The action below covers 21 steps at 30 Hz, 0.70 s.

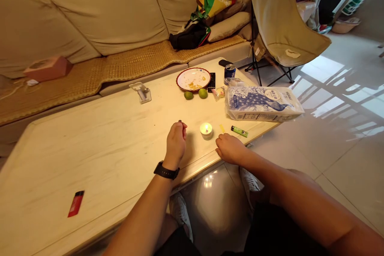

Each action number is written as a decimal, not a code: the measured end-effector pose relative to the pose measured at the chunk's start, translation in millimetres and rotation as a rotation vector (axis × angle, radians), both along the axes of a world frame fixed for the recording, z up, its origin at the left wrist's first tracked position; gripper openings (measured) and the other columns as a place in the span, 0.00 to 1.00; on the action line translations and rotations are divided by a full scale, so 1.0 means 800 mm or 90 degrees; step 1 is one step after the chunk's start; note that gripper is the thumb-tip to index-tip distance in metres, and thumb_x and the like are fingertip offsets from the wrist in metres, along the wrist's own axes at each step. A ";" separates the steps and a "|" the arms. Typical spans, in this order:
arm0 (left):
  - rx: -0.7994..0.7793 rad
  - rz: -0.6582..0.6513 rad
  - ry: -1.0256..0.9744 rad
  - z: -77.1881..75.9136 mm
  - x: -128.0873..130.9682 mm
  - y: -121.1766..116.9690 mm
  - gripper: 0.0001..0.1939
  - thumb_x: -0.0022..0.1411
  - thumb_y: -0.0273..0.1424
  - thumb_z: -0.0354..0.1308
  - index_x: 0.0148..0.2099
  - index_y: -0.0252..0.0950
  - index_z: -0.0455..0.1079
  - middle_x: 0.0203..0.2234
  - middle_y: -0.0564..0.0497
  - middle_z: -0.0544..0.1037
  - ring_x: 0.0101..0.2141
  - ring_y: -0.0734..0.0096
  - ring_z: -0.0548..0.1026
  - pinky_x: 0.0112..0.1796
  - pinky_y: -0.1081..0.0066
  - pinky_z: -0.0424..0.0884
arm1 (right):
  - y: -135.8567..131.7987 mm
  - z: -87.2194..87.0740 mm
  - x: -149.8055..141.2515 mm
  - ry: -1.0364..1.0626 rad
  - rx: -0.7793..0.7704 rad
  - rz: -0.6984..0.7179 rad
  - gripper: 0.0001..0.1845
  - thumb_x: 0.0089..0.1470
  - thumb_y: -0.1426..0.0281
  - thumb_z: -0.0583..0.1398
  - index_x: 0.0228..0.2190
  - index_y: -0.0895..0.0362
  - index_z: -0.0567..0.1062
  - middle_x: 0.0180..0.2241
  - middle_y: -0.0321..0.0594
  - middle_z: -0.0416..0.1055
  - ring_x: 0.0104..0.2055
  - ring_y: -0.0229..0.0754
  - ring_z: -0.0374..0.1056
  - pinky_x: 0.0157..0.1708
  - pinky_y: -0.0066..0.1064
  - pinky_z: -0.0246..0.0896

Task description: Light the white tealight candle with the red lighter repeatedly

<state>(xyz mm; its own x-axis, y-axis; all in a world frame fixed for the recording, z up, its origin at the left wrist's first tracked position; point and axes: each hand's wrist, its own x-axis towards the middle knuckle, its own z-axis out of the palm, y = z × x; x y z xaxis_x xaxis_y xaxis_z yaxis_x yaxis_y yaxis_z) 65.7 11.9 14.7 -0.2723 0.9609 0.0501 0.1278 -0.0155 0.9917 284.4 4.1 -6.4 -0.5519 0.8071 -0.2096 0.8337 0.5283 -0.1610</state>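
Note:
A small round candle [206, 131] burns on the pale table between my two hands. To its left, my left hand [176, 141] is closed, with a dark watch on the wrist. A tiny dark end pokes out above the thumb; the rest of that object is hidden in the fist. My right hand [230, 148] is closed at the table's near edge, right of the candle. From its fingertips a thin yellow strip [221, 128] sticks out toward the far side. Just beyond that hand lies a green lighter [239, 131].
A red lighter [76, 204] lies far left on the table [114, 140]. Beyond the candle are a plate [193, 77] with scraps, two limes [203, 93], a can [229, 71] and a white phone stand [141, 92]. A tissue pack [264, 104] overhangs the right edge.

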 end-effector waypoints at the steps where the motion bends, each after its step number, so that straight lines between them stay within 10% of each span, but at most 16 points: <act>1: 0.001 -0.006 -0.029 -0.001 -0.001 0.001 0.19 0.73 0.45 0.47 0.35 0.39 0.67 0.22 0.54 0.64 0.23 0.71 0.62 0.26 0.68 0.60 | 0.000 0.000 0.000 0.001 0.001 0.000 0.14 0.64 0.65 0.59 0.44 0.61 0.78 0.45 0.54 0.75 0.51 0.53 0.69 0.52 0.38 0.62; 21: -0.003 0.010 -0.009 -0.004 -0.001 0.001 0.20 0.73 0.46 0.49 0.34 0.38 0.67 0.23 0.54 0.64 0.24 0.72 0.61 0.26 0.70 0.61 | 0.000 -0.006 0.001 0.012 0.017 -0.002 0.15 0.64 0.65 0.57 0.44 0.62 0.79 0.44 0.53 0.76 0.49 0.52 0.69 0.50 0.38 0.63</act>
